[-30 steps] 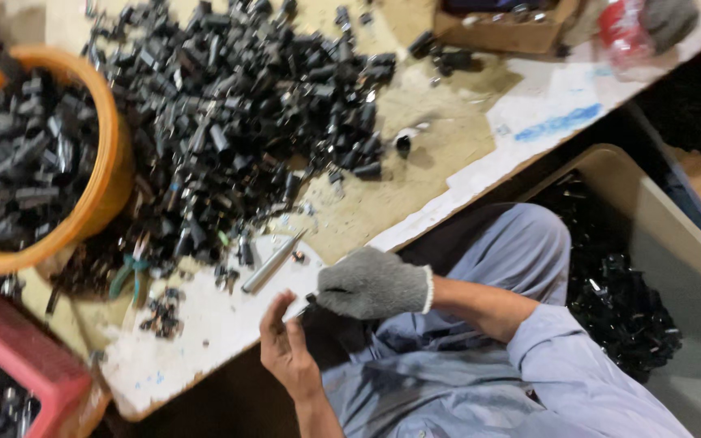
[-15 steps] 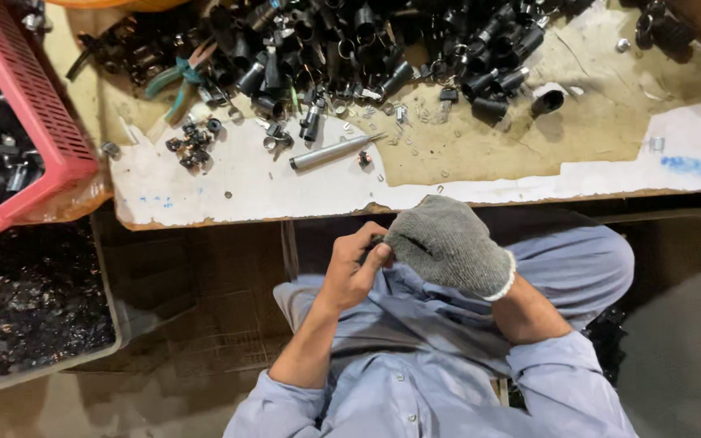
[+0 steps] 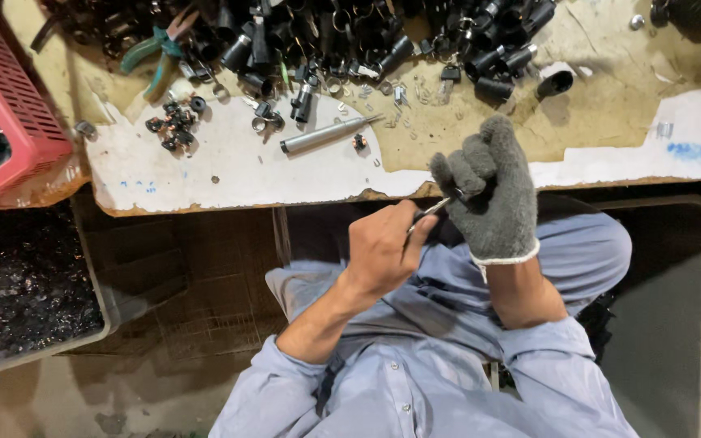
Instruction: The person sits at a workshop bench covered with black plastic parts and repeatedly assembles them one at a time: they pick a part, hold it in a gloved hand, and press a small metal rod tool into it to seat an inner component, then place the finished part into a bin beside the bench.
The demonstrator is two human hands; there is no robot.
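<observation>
The bare left hand (image 3: 383, 251) pinches a thin metal pin (image 3: 430, 212), its tip aimed into the fist of the right hand (image 3: 488, 191), whose knit grey glove is closed around a small part, mostly hidden, just below the surface (image 3: 229, 174) edge. Above lie black cylindrical parts (image 3: 383, 40), a steel rod (image 3: 326, 135) and green-handled pliers (image 3: 156, 53).
</observation>
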